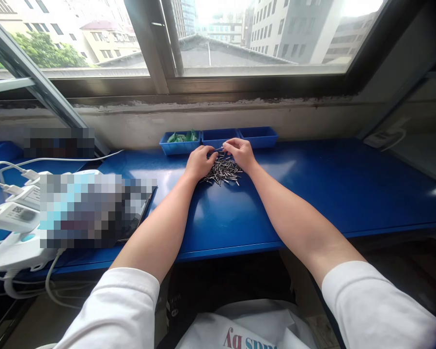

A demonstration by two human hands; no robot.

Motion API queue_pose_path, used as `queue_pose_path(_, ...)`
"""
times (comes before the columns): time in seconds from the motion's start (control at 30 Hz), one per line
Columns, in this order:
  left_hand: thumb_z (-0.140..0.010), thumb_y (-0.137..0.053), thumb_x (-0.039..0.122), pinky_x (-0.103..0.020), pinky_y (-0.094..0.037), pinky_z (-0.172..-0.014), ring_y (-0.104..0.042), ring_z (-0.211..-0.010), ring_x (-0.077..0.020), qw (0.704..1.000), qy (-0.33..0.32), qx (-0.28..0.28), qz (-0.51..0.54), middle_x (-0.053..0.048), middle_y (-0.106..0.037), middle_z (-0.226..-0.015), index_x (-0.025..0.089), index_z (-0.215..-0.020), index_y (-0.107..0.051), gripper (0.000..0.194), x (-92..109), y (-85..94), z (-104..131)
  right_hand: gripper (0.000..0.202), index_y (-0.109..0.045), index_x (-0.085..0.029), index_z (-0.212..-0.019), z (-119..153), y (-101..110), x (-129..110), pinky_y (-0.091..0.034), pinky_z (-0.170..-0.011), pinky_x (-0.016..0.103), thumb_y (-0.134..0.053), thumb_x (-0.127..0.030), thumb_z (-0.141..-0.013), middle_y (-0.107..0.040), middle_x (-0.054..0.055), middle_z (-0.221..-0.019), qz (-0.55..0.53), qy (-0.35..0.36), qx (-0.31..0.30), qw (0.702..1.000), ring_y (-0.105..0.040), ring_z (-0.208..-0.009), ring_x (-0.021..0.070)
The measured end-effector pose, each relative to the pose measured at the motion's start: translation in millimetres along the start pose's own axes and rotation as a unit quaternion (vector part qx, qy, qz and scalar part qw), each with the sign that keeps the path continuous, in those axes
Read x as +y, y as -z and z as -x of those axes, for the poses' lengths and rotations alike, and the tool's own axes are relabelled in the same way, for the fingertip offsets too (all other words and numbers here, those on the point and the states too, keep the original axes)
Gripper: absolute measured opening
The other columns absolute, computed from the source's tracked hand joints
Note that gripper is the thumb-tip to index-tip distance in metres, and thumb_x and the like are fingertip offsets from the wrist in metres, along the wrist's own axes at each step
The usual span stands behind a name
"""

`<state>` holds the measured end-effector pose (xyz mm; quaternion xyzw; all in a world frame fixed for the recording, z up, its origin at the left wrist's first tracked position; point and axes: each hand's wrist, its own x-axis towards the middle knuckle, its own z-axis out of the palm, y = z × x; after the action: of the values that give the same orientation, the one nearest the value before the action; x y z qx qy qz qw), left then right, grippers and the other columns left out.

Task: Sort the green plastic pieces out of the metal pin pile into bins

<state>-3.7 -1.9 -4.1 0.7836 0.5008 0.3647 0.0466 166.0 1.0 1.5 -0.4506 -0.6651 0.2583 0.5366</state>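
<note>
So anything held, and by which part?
A thin metal piece, one end in the right hand; too small to tell whether the left hand grips the other.

From the head, one camera looks forward and down, near the left hand (200, 162) and right hand (241, 152) mid-frame, with the window (160, 43) up top.

Tabletop (330, 189) gives passage rightward; blue bins (218, 140) block behind; power strip (10, 253) blocks left.

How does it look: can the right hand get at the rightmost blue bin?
Probably yes: the rightmost blue bin sits just beyond the right hand, and nothing visible blocks the way, though the hand seems to hold a small metal piece.
</note>
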Motion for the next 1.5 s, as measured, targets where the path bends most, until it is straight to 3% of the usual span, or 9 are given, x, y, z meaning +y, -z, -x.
queue_pose_path(0.1,-0.085,-0.048,0.041,-0.035,-0.041,-0.094,-0.054,-0.106,-0.0254,0.999,0.038,0.003,-0.024,-0.011,-0.06,-0.111,0.017,-0.113,-0.059,0.039,-5,-1.9,-1,0.032,-0.065,-0.016,-0.101,-1,7,2,-0.047,-0.085,0.035,-0.052,-0.039,-0.081,-0.067,0.007,-0.097,0.103,0.007,0.063,0.993,-0.06,-0.092,0.0212)
queue_pose_path(0.23,-0.085,-0.045,0.043,-0.035,-0.038,-0.097,-0.052,-0.11,-0.0258,0.995,0.084,-0.031,-0.044,-0.011,-0.059,-0.116,0.016,-0.116,-0.056,0.042,-9,-3.3,-1,0.043,-0.055,-0.014,-0.121,-3,15,8,-0.036,-0.099,0.046,-0.048,-0.031,-0.083,-0.059,0.011,-0.12,0.279,-0.019,0.107,0.954,-0.045,-0.114,0.0287)
queue_pose_path(0.37,-0.085,-0.044,0.045,-0.035,-0.039,-0.096,-0.052,-0.11,-0.0251,0.992,0.09,-0.063,-0.057,-0.011,-0.059,-0.115,0.016,-0.114,-0.056,0.043,-9,-3.1,0,0.05,-0.049,-0.013,-0.129,-5,18,17,-0.035,-0.097,0.051,-0.049,-0.029,-0.081,-0.048,0.011,-0.134,0.349,-0.045,0.102,0.93,-0.038,-0.118,0.033)
queue_pose_path(0.63,-0.084,-0.044,0.046,-0.034,-0.041,-0.093,-0.055,-0.105,-0.0257,0.991,0.086,-0.078,-0.066,-0.012,-0.06,-0.11,0.015,-0.106,-0.06,0.041,-9,-3.5,-1,0.058,-0.044,-0.016,-0.132,-6,17,22,-0.035,-0.092,0.055,-0.057,-0.034,-0.078,-0.028,0.014,-0.146,0.386,-0.092,0.065,0.915,-0.034,-0.117,0.0366)
queue_pose_path(0.7,-0.085,-0.044,0.046,-0.034,-0.041,-0.093,-0.055,-0.105,-0.0256,0.991,0.083,-0.083,-0.065,-0.013,-0.06,-0.11,0.015,-0.107,-0.06,0.042,-10,-4.3,-1,0.055,-0.046,-0.016,-0.13,-5,16,20,-0.034,-0.093,0.055,-0.056,-0.036,-0.079,-0.028,0.015,-0.145,0.381,-0.075,0.075,0.918,-0.033,-0.118,0.0367)
queue_pose_path(0.8,-0.085,-0.044,0.047,-0.034,-0.041,-0.093,-0.055,-0.105,-0.0256,0.991,0.073,-0.094,-0.062,-0.013,-0.061,-0.111,0.014,-0.108,-0.06,0.044,-11,-5.8,-1,0.041,-0.054,-0.015,-0.119,-4,12,15,-0.033,-0.096,0.053,-0.05,-0.034,-0.083,-0.039,0.016,-0.134,0.369,-0.024,0.092,0.925,-0.034,-0.117,0.0345)
queue_pose_path(0.93,-0.085,-0.044,0.049,-0.033,-0.041,-0.091,-0.056,-0.104,-0.0258,0.99,0.06,-0.109,-0.063,-0.013,-0.062,-0.111,0.015,-0.109,-0.061,0.045,-12,-6.2,-1,0.025,-0.065,-0.016,-0.096,-1,4,9,-0.037,-0.095,0.045,-0.051,-0.032,-0.082,-0.056,0.012,-0.104,0.347,0.027,0.01,0.938,-0.044,-0.107,0.0296)
queue_pose_path(1.17,-0.082,-0.048,0.044,-0.033,-0.042,-0.09,-0.057,-0.103,-0.0254,0.99,0.056,-0.115,-0.063,-0.011,-0.064,-0.109,0.016,-0.106,-0.063,0.039,-10,-4.1,-1,0.033,-0.069,-0.017,-0.092,1,-4,16,-0.042,-0.087,0.037,-0.057,-0.045,-0.078,-0.059,0.011,-0.096,0.345,-0.024,-0.127,0.93,-0.053,-0.096,0.026)
queue_pose_path(1.5,-0.082,-0.048,0.046,-0.031,-0.045,-0.085,-0.058,-0.1,-0.0244,0.987,0.069,-0.127,-0.073,-0.009,-0.066,-0.108,0.019,-0.107,-0.063,0.04,-4,-1.0,1,0.02,-0.069,-0.017,-0.08,-1,-1,15,-0.043,-0.073,0.026,-0.057,-0.034,-0.08,-0.065,0.006,-0.088,0.311,-0.013,-0.14,0.94,-0.058,-0.081,0.0176)
